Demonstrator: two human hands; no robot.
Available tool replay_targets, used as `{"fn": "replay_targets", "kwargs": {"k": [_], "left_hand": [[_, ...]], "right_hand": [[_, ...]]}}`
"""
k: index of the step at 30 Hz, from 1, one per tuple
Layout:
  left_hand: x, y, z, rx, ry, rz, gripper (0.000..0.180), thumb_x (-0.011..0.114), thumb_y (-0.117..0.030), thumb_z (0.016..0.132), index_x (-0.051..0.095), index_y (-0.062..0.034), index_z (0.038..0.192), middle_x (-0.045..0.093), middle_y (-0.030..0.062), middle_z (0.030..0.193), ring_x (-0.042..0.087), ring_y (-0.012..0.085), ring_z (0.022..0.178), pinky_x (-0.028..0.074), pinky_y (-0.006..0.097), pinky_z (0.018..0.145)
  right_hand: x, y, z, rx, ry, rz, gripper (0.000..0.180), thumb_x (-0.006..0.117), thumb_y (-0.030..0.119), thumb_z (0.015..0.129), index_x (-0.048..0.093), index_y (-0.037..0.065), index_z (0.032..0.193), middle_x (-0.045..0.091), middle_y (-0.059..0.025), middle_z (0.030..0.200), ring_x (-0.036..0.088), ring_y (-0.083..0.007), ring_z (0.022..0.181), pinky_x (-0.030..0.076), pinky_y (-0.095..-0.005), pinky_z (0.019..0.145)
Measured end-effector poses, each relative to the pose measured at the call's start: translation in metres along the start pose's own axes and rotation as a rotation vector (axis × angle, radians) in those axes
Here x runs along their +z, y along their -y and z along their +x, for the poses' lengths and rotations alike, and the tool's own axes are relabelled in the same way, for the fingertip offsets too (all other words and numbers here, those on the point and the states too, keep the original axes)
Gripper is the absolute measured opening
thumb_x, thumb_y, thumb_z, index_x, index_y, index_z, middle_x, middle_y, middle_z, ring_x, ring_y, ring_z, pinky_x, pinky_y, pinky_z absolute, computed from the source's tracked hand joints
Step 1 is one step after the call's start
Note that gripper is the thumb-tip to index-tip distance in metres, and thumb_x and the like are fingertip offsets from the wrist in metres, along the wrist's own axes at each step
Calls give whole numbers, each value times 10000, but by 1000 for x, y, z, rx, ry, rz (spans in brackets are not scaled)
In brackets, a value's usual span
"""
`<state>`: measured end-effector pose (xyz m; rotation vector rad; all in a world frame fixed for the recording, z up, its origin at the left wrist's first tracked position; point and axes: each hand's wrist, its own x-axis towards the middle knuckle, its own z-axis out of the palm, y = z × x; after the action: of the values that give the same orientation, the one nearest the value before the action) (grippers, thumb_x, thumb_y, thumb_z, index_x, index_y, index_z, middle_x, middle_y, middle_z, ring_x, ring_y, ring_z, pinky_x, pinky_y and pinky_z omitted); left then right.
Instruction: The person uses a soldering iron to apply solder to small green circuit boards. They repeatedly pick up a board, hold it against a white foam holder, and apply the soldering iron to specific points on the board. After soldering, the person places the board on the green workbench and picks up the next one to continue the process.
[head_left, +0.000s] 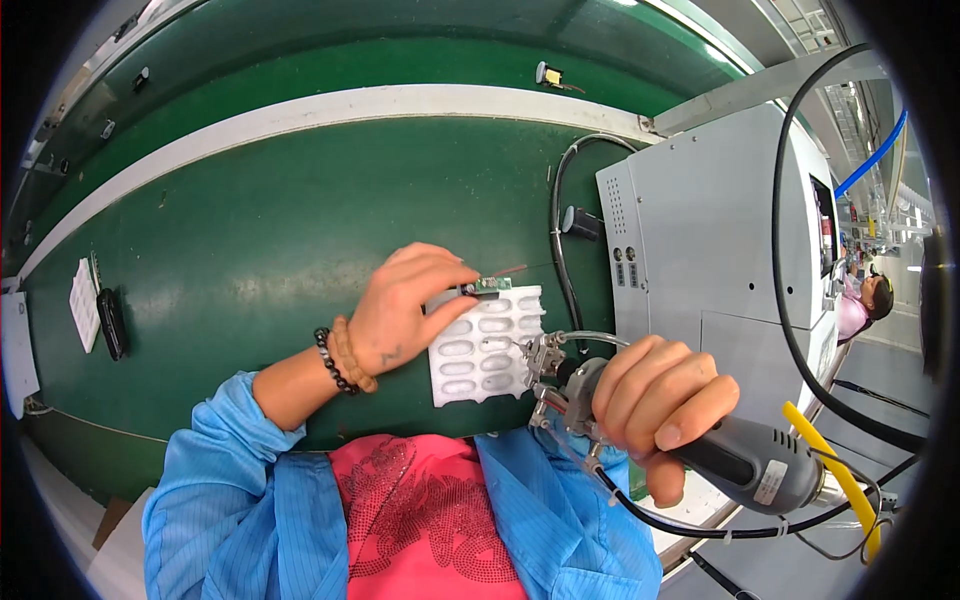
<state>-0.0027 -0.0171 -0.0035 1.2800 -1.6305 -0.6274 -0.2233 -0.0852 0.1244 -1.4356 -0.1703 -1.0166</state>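
My left hand (410, 300) pinches a small green circuit board (492, 285) between thumb and fingers, at the far edge of a white tray (437, 378) with rows of oval recesses. A thin reddish wire (512, 269) sticks out beside the board. In my right hand (660, 405) is a grey power screwdriver (755, 460), the fingers wrapped round its body. Its metal head (543, 362) points left over the right side of the tray, with hoses and fittings attached. Whether its tip touches anything is too small to tell.
A large grey machine box (710, 230) stands at the right, with a black cable (562, 230) curving beside it on the green bench. A black object (112, 323) and a white paper (84, 308) lie at far left. A person (862, 303) is in the right background.
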Motion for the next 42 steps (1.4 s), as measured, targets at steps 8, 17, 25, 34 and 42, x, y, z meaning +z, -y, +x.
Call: {"fn": "replay_targets", "kwargs": {"k": [8,17,25,34,42], "left_hand": [[22,-1,-19,32,-14,88,284,822,-77,733,714,-23,990,717,105,962,657,291,1021,530,393,870],[27,9,-20,5,-19,13,307,843,-70,701,727,-29,982,725,96,1006,656,289,1032,537,382,880],[26,12,-24,-19,-39,-3,312,853,-93,687,727,-44,968,728,75,1012,653,274,1037,522,390,901],[26,11,-23,9,-44,13,320,842,-90,688,708,-53,977,703,75,1067,638,284,1039,514,400,885],[25,11,-20,80,-50,-3,315,834,-84,693,699,-57,976,678,87,1123,622,302,1028,519,409,876]], "right_hand": [[4,0,4,-24,13,-13,403,838,230,827,542,-13,951,581,-76,626,582,-195,472,469,-304,419],[18,-16,14,-46,-106,-203,466,823,308,830,493,24,995,576,-50,639,575,-183,476,480,-317,451],[22,-33,19,26,-99,-206,477,804,352,837,476,50,1007,568,-32,642,566,-172,482,476,-311,468],[20,-34,17,22,-105,-207,471,794,365,853,469,62,1006,565,-20,656,557,-160,481,473,-299,464],[24,-30,18,-3,-117,-236,464,779,376,867,459,72,1011,562,-7,658,546,-146,479,463,-291,457]]}}
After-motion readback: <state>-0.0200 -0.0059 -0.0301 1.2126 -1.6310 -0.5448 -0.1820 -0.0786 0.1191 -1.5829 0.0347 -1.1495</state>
